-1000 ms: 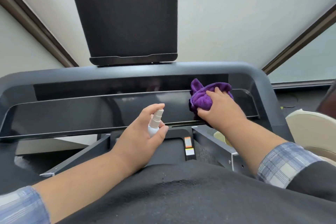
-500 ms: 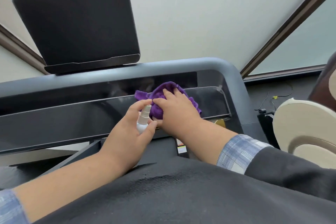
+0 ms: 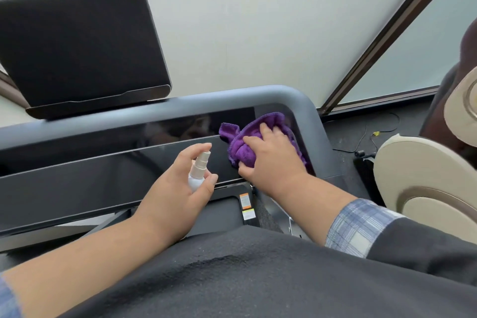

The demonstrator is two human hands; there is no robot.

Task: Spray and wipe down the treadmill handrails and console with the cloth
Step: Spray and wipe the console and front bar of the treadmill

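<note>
My right hand (image 3: 271, 162) presses the soft, bunched purple cloth (image 3: 254, 134) on the glossy console (image 3: 103, 178) at two o'clock, while my left hand (image 3: 178, 188) grips the light spray bottle (image 3: 198, 171) round its body.

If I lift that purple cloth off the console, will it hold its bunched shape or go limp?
Probably limp: the purple cloth is crumpled in soft folds under the right hand, with a loose corner sticking out to the left. It looks light and plush, so it likely grips the glossy console panel rather than sliding freely.
</note>
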